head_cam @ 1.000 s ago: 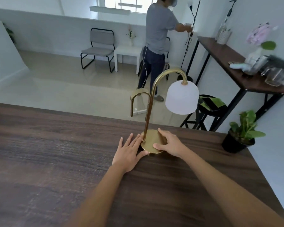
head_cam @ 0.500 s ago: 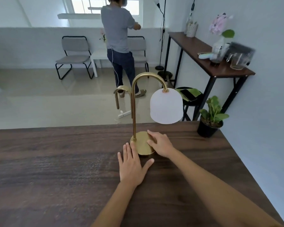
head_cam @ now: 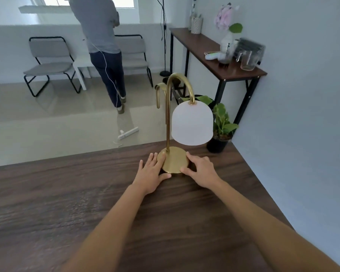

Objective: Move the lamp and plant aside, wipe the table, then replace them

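Observation:
A brass lamp (head_cam: 174,160) with a curved stem and a white dome shade stands on the dark wooden table (head_cam: 86,203), near its far edge. My left hand (head_cam: 152,173) lies against the left rim of the round base, thumb curled under the front. My right hand (head_cam: 201,170) presses on the right rim, fingertips on the brass. The base is held between both hands. A green plant (head_cam: 221,122) in a black pot stands at the table's far right corner, just right of the lamp, partly hidden by the shade.
A grey wall (head_cam: 292,134) runs along the table's right side. Beyond the far edge are a narrow side table (head_cam: 214,55) with glassware and a vase, two grey chairs, and a person (head_cam: 104,46) standing with their back turned. A power strip (head_cam: 128,132) lies on the floor.
The lamp has slid right along the far edge, closer to the plant. My right hand shifted from on top of the base to its right rim. The person in the background has moved.

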Action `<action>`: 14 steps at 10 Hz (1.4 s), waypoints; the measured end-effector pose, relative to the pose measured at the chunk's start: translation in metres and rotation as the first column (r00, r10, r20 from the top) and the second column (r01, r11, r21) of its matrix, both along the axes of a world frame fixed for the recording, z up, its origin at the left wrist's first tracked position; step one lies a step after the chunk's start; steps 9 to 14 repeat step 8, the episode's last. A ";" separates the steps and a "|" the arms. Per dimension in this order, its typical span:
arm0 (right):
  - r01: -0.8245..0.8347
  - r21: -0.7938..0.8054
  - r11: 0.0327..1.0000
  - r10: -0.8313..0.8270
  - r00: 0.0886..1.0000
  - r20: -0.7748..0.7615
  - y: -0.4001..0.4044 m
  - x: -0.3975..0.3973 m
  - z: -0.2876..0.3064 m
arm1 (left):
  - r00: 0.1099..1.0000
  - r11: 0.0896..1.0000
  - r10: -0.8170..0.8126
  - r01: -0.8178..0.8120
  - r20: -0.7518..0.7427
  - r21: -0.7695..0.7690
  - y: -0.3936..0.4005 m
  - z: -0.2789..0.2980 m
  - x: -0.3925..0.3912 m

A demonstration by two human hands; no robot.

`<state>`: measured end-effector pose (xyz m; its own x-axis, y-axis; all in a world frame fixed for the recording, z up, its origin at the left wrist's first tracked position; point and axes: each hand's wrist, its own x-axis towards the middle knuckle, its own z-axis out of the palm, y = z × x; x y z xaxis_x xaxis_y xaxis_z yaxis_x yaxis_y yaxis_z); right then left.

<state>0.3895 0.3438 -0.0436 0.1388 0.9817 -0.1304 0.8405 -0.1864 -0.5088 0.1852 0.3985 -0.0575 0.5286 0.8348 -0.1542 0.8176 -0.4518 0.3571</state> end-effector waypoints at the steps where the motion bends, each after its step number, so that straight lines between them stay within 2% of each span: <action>1: 0.060 -0.011 0.998 -0.059 0.998 0.036 0.000 0.016 0.002 | 0.999 0.999 -0.034 0.034 -0.008 -0.005 0.007 0.000 0.027; 4: 0.124 -0.069 0.990 -0.123 0.992 0.015 0.018 0.036 0.006 | 0.998 0.998 -0.045 0.044 -0.037 -0.044 0.030 -0.002 0.062; 6: 0.192 -0.052 0.980 -0.186 0.978 0.093 0.016 0.031 0.009 | 0.993 0.998 -0.014 0.007 -0.121 -0.057 0.031 0.004 0.067; 7: 0.149 -0.087 0.985 -0.141 0.986 0.085 0.011 0.031 0.011 | 0.994 0.995 0.070 -0.075 -0.083 -0.060 0.011 0.009 0.068; 8: 0.019 -0.138 0.990 -0.013 0.999 0.043 -0.008 0.045 0.012 | 0.989 0.989 0.137 -0.139 -0.047 -0.048 -0.028 0.010 0.056; 14: 0.019 -0.138 0.990 -0.013 0.999 0.043 -0.008 0.045 0.012 | 0.989 0.989 0.137 -0.139 -0.047 -0.048 -0.028 0.010 0.056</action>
